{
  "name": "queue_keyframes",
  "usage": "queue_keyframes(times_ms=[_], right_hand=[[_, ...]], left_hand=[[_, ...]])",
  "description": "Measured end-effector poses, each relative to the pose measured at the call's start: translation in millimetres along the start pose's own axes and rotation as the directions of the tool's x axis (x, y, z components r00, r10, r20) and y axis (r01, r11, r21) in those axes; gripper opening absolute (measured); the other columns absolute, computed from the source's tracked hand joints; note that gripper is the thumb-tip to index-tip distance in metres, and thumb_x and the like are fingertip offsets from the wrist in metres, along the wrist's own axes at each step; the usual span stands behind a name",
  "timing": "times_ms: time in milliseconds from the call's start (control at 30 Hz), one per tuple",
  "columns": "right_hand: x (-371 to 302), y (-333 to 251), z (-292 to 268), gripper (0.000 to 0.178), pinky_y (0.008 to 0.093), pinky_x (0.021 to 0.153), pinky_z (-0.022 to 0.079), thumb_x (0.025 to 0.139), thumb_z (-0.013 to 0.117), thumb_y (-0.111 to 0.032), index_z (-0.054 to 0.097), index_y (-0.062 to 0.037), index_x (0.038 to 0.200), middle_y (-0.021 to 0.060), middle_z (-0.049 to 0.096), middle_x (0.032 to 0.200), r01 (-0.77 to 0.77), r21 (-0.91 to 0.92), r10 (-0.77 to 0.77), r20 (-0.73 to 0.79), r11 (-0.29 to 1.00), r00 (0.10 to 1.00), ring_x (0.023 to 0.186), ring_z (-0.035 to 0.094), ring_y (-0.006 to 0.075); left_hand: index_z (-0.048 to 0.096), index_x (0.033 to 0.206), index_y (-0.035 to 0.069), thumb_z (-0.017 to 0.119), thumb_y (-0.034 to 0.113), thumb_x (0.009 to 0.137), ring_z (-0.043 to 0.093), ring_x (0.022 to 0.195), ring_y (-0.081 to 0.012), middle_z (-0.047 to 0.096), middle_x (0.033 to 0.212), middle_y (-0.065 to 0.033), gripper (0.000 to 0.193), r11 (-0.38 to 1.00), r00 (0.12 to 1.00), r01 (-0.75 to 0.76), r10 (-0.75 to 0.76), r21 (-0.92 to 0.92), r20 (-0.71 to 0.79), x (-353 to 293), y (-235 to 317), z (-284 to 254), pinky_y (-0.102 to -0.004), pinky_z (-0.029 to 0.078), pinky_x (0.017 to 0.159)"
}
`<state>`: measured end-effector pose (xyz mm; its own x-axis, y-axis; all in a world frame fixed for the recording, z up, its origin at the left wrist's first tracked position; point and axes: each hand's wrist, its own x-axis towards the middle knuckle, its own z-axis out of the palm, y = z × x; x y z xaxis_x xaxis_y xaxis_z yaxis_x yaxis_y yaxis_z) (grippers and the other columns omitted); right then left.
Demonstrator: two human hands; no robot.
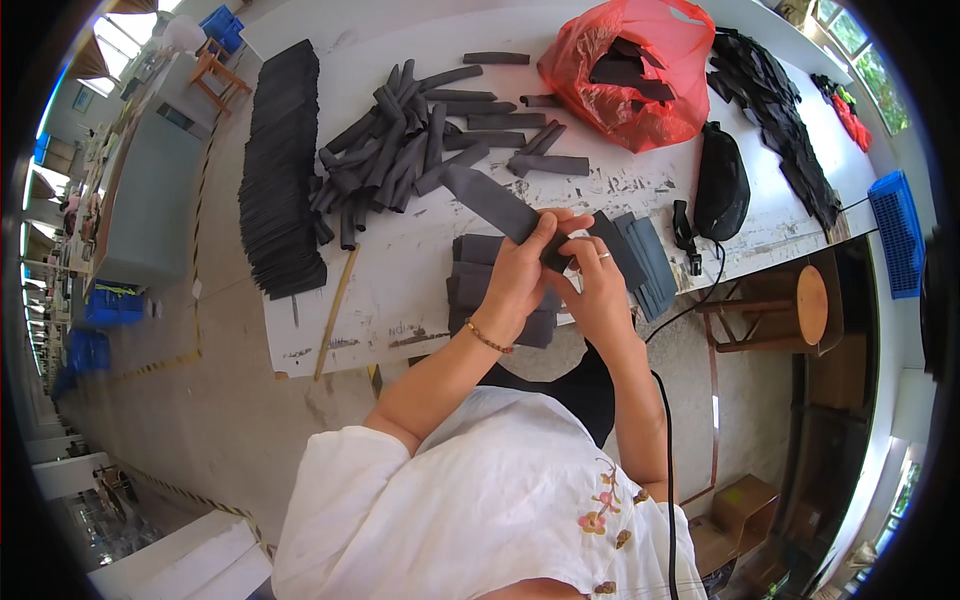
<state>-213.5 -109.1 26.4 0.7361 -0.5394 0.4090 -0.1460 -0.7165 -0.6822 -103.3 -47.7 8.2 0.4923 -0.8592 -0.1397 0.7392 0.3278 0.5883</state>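
Above the near edge of the white table [380, 310], both my hands grip a flat dark grey fabric strip [487, 198]. My left hand [522, 265] is closed on it, thumb on top, and the strip's long free end points away to the upper left. Fingers of my right hand [592, 285] pinch its near end, which looks folded over. Beneath my hands lies a stack of dark flat pieces [472, 275], partly hidden by my left forearm. Grey-blue flat pieces [652, 265] fan out just right of my right hand. Farther off is a loose pile of rolled dark tubes [400, 150].
A long row of black pieces [283, 170] lines the table's left side. Beyond the tubes sits a red plastic bag [625, 115] of dark pieces. Rightward are a black pouch [721, 185], a black buckle [686, 240] and black strips [775, 120]. A wooden stool [810, 305] stands right.
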Motion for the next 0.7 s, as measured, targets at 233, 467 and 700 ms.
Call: queue_keyframes(times_ms=[233,467,700], right_hand=[[0,6,-15,0.015,0.0306,0.059,0.049,0.079,0.073,0.0,0.059,0.0002,0.086,0.0125,0.061,0.096,0.09,0.054,-0.089,-0.012,0.995,0.996,0.071,0.062,0.0258],[10,0,-9,0.015,0.0292,0.058,0.047,0.077,0.073,0.003,0.059,0.0005,0.083,0.0095,0.062,0.088,0.135,0.105,-0.128,-0.074,0.985,0.989,0.066,0.058,0.022],[8,3,-3,0.015,0.0329,0.058,0.048,0.076,0.072,0.003,0.06,-0.0005,0.084,0.011,0.062,0.088,0.13,0.089,-0.125,-0.062,0.987,0.99,0.068,0.06,0.0263]], left_hand=[[0.056,0.113,-0.001,0.055,0.025,0.098,0.064,0.101,-0.0293,0.067,0.103,-0.0164,0.031,0.981,0.981,-0.172,0.161,-0.093,-0.112,8,30,7,-0.0402,0.05,0.093],[0.056,0.111,-0.001,0.053,0.026,0.099,0.065,0.097,-0.0293,0.067,0.097,-0.0131,0.03,0.959,0.97,-0.245,0.242,-0.143,-0.04,4,15,15,-0.0412,0.049,0.095],[0.057,0.111,-0.001,0.053,0.027,0.099,0.065,0.097,-0.028,0.067,0.096,-0.0121,0.031,0.955,0.969,-0.247,0.242,-0.166,-0.052,3,5,11,-0.0399,0.049,0.094]])
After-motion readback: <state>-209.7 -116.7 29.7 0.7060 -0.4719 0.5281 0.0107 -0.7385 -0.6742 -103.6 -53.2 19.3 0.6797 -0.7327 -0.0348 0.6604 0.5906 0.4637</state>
